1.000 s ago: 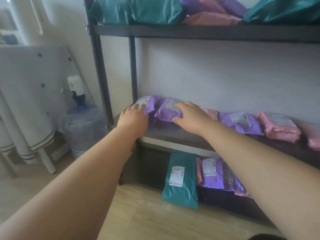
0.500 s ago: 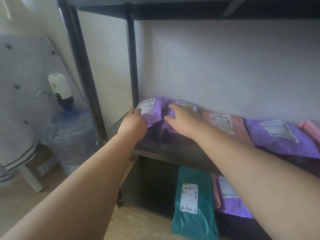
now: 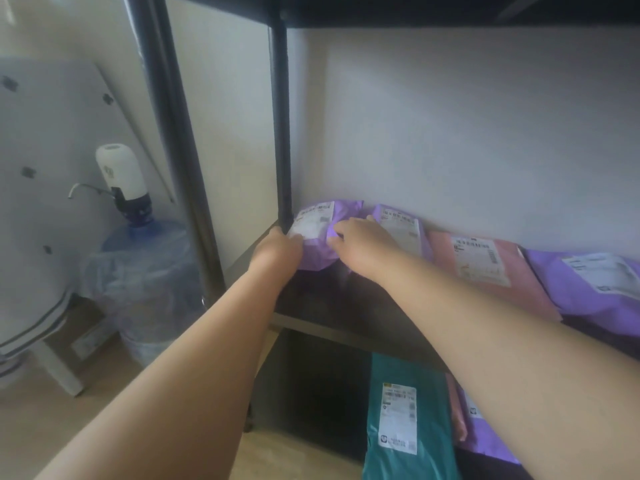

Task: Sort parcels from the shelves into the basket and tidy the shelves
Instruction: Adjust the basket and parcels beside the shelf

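Note:
A small purple parcel (image 3: 320,237) with a white label lies at the far left of the dark middle shelf (image 3: 322,306). My left hand (image 3: 277,252) holds its left edge, fingers curled on it. My right hand (image 3: 362,244) pinches its right side with thumb and fingers. A second purple parcel (image 3: 401,226) sits just right of it, partly under my right hand. Further right lie a pink parcel (image 3: 485,268) and another purple parcel (image 3: 595,285). No basket is in view.
Black shelf posts (image 3: 284,133) stand right beside my left hand. Below, a teal parcel (image 3: 405,420) leans on the bottom shelf with pink and purple ones behind it. A water bottle with a pump (image 3: 138,271) stands on the floor to the left.
The view has moved closer and lower to the middle shelf. Both hands have closed in on the leftmost purple parcel; my right hand shifted left off the second parcel.

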Action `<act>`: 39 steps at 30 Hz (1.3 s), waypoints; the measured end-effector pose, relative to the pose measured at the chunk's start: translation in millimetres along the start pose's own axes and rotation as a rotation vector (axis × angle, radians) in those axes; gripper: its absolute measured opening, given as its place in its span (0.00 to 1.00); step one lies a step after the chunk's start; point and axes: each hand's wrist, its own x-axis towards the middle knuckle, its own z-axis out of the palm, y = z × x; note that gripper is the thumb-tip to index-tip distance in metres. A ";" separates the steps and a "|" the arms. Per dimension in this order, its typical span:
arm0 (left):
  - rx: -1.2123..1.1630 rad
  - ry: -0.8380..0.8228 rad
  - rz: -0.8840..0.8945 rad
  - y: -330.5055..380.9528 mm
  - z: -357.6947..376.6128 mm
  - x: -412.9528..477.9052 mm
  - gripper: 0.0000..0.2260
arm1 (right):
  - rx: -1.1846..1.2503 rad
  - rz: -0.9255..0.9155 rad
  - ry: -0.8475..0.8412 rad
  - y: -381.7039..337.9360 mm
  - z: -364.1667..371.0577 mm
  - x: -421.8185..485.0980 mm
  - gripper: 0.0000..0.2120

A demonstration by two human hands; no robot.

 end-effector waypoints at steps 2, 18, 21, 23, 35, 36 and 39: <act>-0.078 -0.024 -0.046 0.5 -4.5 -5.7 0.22 | 0.050 0.018 0.017 -6.5 7.8 3.3 0.10; -0.942 -0.221 -0.122 -5.9 -27.2 -136.6 0.12 | 0.985 0.187 0.346 -10.1 -37.6 -140.1 0.13; -0.993 -0.393 -0.091 -6.5 -29.1 -151.5 0.14 | 1.061 0.215 0.276 1.8 -33.0 -161.6 0.13; -0.990 -0.451 -0.025 -8.7 -28.5 -153.2 0.17 | 1.021 0.203 0.221 10.2 -37.1 -167.6 0.10; -0.818 -0.666 0.142 10.0 2.6 -155.6 0.18 | 1.224 0.159 0.341 62.4 -48.8 -170.7 0.02; -0.844 -0.671 0.131 10.7 4.9 -155.8 0.18 | 1.243 0.165 0.350 63.7 -48.5 -170.0 0.03; -0.896 -0.651 0.111 10.1 4.7 -157.6 0.20 | 1.267 0.186 0.321 63.3 -45.9 -167.9 0.03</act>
